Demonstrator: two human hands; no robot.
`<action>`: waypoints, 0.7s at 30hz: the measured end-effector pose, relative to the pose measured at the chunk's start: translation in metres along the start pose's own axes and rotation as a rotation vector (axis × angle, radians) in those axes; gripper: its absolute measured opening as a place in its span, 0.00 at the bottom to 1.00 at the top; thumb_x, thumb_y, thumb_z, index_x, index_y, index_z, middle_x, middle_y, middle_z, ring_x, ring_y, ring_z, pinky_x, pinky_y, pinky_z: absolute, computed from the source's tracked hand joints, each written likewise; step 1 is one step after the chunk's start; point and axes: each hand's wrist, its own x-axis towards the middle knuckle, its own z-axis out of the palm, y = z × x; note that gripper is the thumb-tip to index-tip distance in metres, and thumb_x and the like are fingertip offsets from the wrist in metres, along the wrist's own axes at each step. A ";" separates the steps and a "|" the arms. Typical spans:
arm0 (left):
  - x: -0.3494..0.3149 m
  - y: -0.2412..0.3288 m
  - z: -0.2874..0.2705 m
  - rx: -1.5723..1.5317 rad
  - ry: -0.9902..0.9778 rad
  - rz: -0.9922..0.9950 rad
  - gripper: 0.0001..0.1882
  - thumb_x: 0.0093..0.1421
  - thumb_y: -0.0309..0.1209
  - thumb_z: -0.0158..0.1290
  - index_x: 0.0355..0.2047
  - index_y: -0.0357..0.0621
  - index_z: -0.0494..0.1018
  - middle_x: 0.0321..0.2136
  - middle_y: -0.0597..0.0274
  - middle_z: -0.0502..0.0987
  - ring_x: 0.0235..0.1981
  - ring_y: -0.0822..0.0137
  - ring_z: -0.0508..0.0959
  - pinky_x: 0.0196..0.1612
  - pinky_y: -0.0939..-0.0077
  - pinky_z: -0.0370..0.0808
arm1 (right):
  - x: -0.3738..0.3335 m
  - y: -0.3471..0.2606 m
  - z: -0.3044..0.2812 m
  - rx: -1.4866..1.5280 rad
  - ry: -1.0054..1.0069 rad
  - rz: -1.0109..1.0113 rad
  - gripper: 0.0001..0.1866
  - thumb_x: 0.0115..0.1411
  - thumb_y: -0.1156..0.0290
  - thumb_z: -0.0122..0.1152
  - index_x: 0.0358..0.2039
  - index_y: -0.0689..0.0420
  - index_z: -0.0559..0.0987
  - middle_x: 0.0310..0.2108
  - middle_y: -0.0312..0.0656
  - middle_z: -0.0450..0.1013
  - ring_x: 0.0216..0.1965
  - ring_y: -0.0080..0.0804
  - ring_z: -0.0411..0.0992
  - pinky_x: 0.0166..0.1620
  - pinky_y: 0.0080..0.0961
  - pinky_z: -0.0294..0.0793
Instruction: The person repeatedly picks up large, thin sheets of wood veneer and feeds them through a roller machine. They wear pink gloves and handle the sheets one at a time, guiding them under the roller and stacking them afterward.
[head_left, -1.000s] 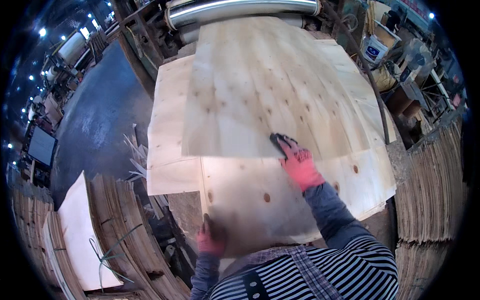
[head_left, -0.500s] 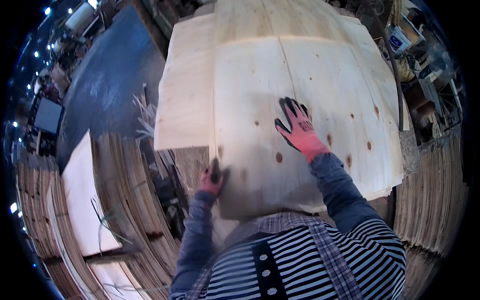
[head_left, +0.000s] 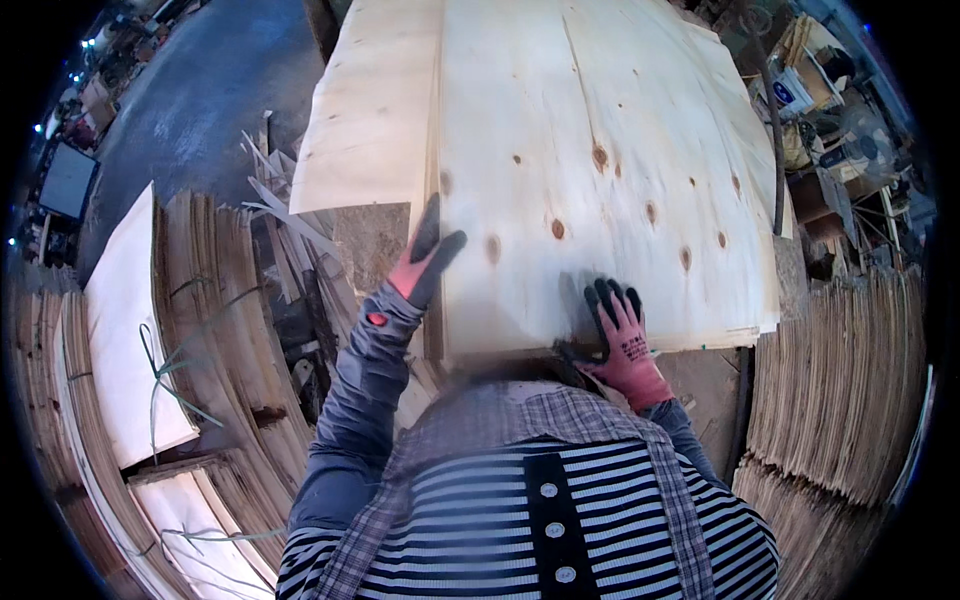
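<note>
A broad, pale wood veneer sheet point(head_left: 560, 130) with brown knots covers the stack in front of me. My left hand point(head_left: 422, 262), in a pink and black glove, rests at the sheet's left edge, fingers stretched forward and thumb apart. My right hand point(head_left: 625, 345), gloved alike, lies at the near edge with its fingers spread over the top face; its thumb shows at the border. Neither hand is closed around the sheet. Another pale veneer sheet point(head_left: 365, 120) sticks out from under it at the left.
Stacked veneer bundles point(head_left: 215, 280) tied with green cord stand at my left. More veneer stacks point(head_left: 830, 380) rise at my right. Wood scraps point(head_left: 285, 205) lie beside the dark floor point(head_left: 215, 110). A dark upright bar point(head_left: 775, 150) runs along the sheet's right side.
My right hand has come back from the middle of the sheet to its near edge. The left hand has slid forward along the left edge. My view has shifted slightly.
</note>
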 end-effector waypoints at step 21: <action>0.010 0.011 -0.007 -0.518 -0.215 -0.029 0.28 0.51 0.35 0.42 0.52 0.37 0.52 0.47 0.52 0.62 0.47 0.61 0.65 0.49 0.70 0.62 | -0.003 0.006 -0.021 -0.073 0.326 -0.254 0.32 0.51 0.46 0.39 0.45 0.63 0.65 0.47 0.53 0.59 0.49 0.54 0.57 0.51 0.45 0.54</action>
